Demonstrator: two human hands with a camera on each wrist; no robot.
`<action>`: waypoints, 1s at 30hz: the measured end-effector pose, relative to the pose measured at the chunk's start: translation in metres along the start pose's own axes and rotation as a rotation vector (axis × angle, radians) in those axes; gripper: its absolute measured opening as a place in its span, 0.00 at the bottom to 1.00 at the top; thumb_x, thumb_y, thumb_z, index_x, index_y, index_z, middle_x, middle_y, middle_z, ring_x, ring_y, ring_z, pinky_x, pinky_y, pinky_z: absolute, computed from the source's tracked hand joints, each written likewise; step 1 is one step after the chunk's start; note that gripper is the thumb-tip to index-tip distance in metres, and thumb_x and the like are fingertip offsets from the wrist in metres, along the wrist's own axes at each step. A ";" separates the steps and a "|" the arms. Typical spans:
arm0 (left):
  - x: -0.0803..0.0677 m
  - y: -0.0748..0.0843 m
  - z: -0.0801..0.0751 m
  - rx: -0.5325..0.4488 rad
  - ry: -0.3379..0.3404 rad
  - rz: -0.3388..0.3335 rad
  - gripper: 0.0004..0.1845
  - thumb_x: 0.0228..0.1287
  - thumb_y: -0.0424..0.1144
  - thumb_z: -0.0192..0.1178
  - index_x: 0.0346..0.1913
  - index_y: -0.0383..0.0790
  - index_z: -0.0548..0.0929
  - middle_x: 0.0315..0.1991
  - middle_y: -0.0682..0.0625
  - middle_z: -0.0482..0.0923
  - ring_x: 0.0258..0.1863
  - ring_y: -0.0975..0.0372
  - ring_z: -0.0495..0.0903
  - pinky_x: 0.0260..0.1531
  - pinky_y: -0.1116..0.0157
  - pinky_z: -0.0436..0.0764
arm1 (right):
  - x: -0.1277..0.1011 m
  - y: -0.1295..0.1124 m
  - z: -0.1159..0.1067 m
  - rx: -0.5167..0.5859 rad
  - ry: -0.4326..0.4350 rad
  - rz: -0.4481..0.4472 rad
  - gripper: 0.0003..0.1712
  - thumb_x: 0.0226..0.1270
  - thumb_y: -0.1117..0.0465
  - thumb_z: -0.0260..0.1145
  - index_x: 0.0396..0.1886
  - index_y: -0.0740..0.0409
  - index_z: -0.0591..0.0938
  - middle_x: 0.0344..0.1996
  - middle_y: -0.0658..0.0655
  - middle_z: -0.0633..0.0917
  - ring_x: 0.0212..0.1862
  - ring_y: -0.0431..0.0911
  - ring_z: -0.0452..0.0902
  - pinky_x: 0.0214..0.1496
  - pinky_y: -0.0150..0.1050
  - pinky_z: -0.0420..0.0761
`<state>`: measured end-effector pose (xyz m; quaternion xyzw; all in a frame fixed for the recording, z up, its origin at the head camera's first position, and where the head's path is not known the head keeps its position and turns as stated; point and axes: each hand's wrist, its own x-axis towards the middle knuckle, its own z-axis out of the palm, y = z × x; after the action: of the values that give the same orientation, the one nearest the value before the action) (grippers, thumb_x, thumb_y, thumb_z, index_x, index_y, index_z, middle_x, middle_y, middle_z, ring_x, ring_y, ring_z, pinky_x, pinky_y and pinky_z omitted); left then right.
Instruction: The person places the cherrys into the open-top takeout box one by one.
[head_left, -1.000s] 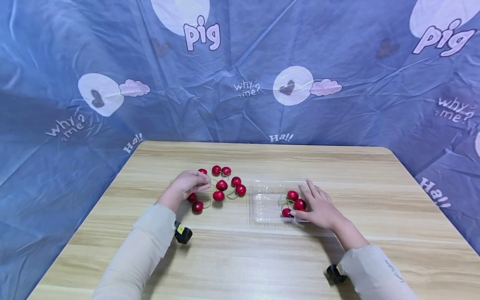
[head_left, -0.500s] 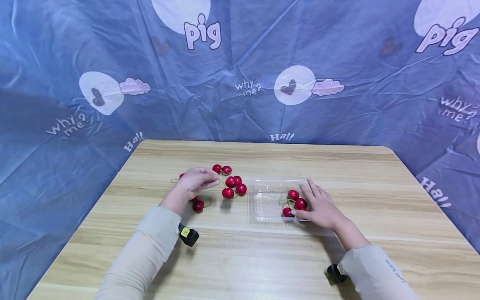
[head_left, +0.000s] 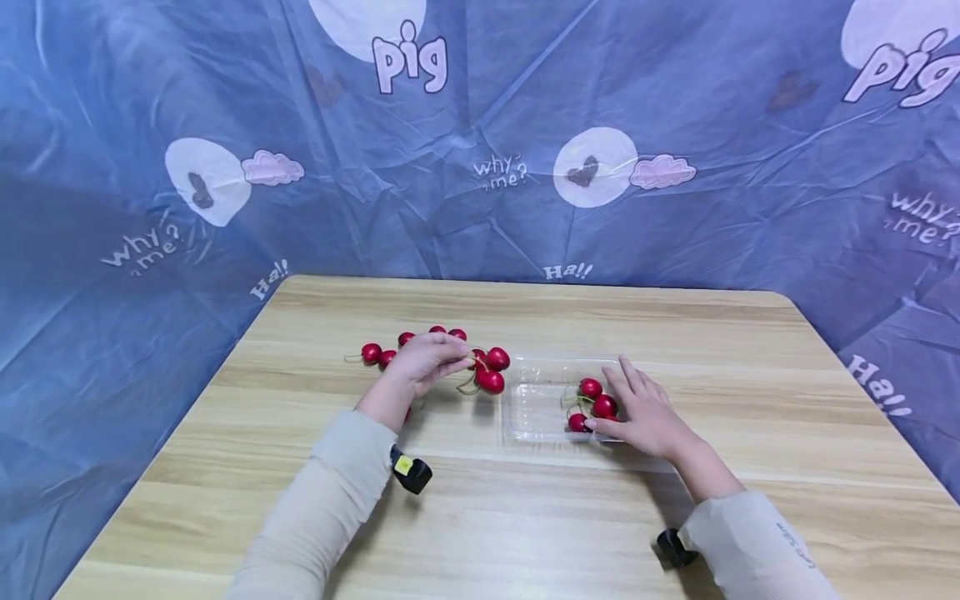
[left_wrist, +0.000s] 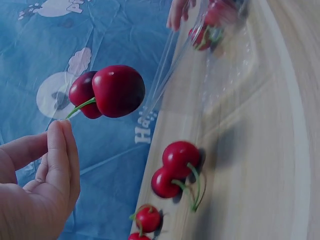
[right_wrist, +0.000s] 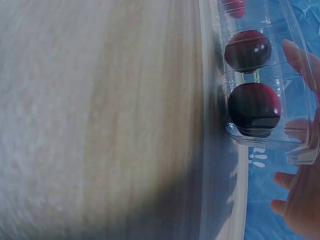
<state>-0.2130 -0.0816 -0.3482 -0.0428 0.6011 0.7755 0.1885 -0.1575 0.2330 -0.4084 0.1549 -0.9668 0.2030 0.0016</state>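
In the head view my left hand (head_left: 426, 364) pinches the stems of a pair of red cherries (head_left: 491, 382), which hang just left of the clear plastic box (head_left: 525, 436). The left wrist view shows the pair of cherries (left_wrist: 120, 91) dangling from green stems at my fingertips (left_wrist: 66, 126). My right hand (head_left: 647, 421) lies spread over the right end of the box, fingers fairly straight, thumb by the front rim. Beneath and beside it, several cherries (head_left: 604, 407) sit inside the box. The right wrist view shows two dark cherries (right_wrist: 254, 106) through the box wall.
Loose cherries (head_left: 371, 354) lie on the wooden table (head_left: 480, 517) around and behind my left hand, some partly hidden by it. A blue printed cloth (head_left: 450, 225) hangs behind the table. Black wrist cameras (head_left: 411, 475) hang under both sleeves.
My left hand has lifted the pair of cherries by the stems and moved right, toward the box. My right hand has stayed on the box.
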 end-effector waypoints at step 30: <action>0.027 -0.041 0.061 -0.094 -0.032 -0.028 0.09 0.52 0.20 0.52 0.39 0.22 0.72 0.29 0.42 0.74 0.31 0.58 0.78 0.38 0.68 0.79 | -0.001 -0.001 0.001 -0.004 -0.006 0.008 0.51 0.49 0.36 0.58 0.63 0.64 0.54 0.63 0.68 0.45 0.59 0.68 0.42 0.57 0.64 0.44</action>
<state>-0.2139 -0.0084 -0.3766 -0.0476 0.5604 0.8006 0.2069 -0.1560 0.2320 -0.4090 0.1515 -0.9678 0.2008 -0.0019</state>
